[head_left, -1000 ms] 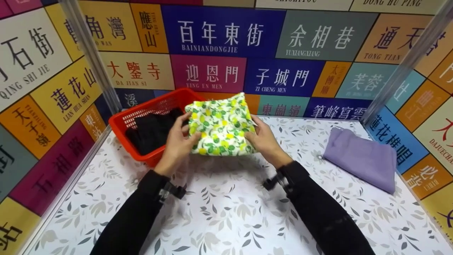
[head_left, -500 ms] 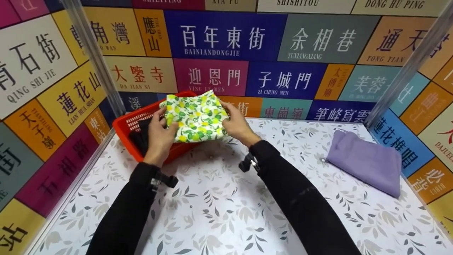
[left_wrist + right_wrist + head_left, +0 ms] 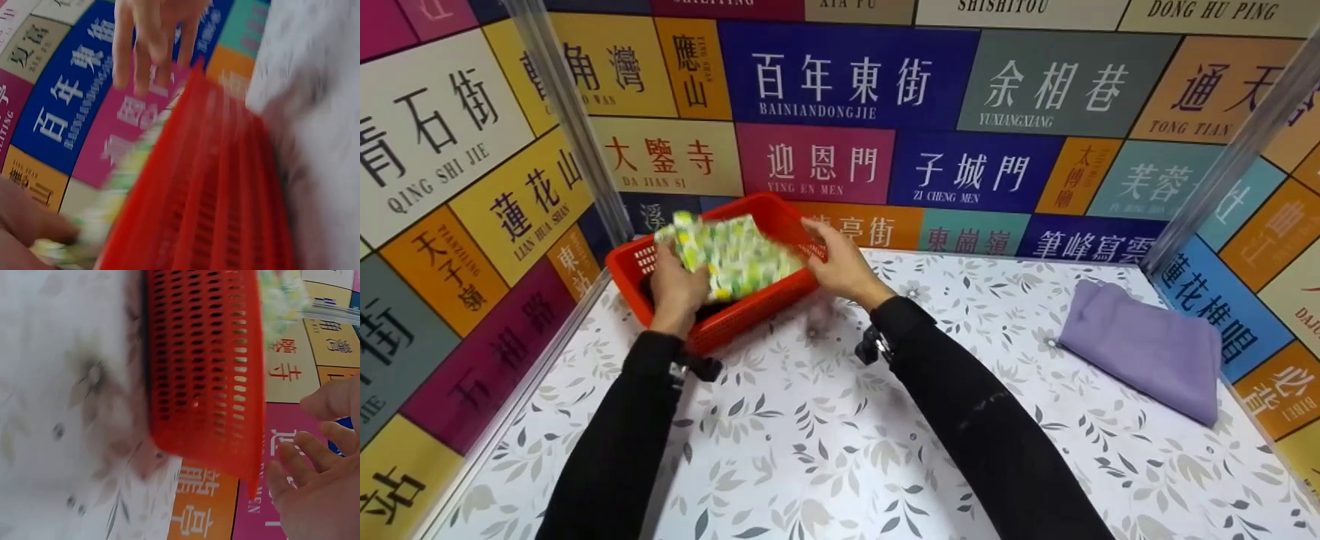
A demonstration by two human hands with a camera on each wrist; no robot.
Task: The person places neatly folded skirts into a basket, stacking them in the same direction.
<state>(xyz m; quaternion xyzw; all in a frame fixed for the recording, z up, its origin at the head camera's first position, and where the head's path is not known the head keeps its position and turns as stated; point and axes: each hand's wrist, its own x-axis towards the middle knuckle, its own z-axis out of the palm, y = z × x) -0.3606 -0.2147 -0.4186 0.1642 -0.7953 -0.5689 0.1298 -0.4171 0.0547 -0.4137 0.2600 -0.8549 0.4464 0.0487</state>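
Observation:
A folded cloth (image 3: 746,255) with a yellow and green lemon print, blurred by motion, lies slanted within the opening of the red plastic basket (image 3: 754,315). My left hand (image 3: 679,289) pinches its left end, thumb on top, over the basket's near-left side. My right hand (image 3: 840,259) is beside the basket's right end, apart from the cloth. In the right wrist view the fingers of the right hand (image 3: 315,467) are spread and loosely bent with nothing in them. Dark fabric (image 3: 647,289) in the basket is mostly covered by the printed cloth.
A folded purple cloth (image 3: 1144,349) lies at the right of the table (image 3: 825,450), which has a white leaf-patterned cover. Walls of coloured Chinese sign panels (image 3: 847,71) enclose the back and sides, with clear corner posts. The basket stands near the back-left corner.
The printed cloth has moved left and down from above the table into the basket's opening. My right hand has let go of it; the left hand has moved left with it.

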